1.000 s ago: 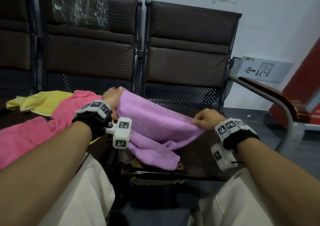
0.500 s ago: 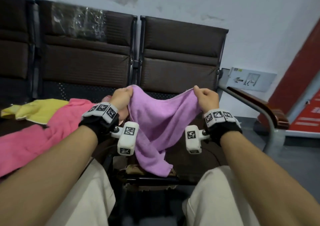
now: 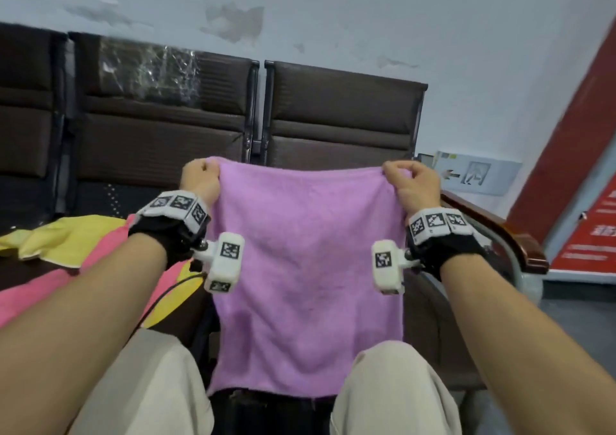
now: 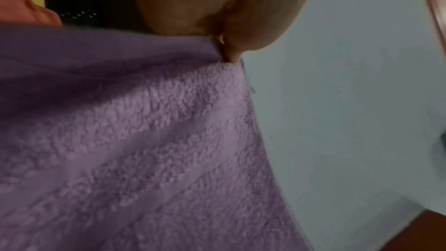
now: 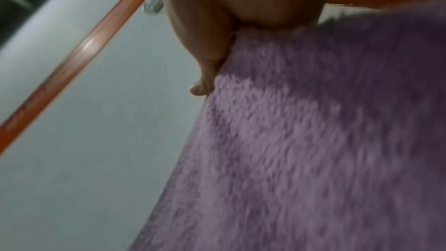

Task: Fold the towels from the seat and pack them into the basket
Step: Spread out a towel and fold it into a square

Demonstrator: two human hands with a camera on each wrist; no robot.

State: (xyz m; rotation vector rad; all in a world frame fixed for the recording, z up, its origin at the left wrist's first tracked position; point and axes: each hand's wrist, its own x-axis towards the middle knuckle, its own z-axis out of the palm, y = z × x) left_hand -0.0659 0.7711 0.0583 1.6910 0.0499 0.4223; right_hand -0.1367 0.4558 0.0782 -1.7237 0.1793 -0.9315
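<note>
A purple towel (image 3: 306, 274) hangs flat and spread out in front of me, its lower edge down between my knees. My left hand (image 3: 201, 181) pinches its top left corner and my right hand (image 3: 411, 181) pinches its top right corner, both raised before the brown seats. The left wrist view shows the towel (image 4: 144, 150) under my left hand (image 4: 224, 47). The right wrist view shows the towel (image 5: 313, 140) below my right hand (image 5: 212, 68). A pink towel (image 3: 96, 261) and a yellow towel (image 3: 66, 241) lie crumpled on the seat at left. No basket is in view.
A row of brown padded seats (image 3: 340, 117) stands against a pale wall. A metal armrest with a wooden top (image 3: 513, 244) runs at the right, with a red panel (image 3: 586, 154) beyond it. My knees in light trousers (image 3: 393, 394) fill the lower frame.
Both hands have risen and drawn apart, lifting the purple towel off the seat and stretching it from a sagging drape into a flat hanging sheet.
</note>
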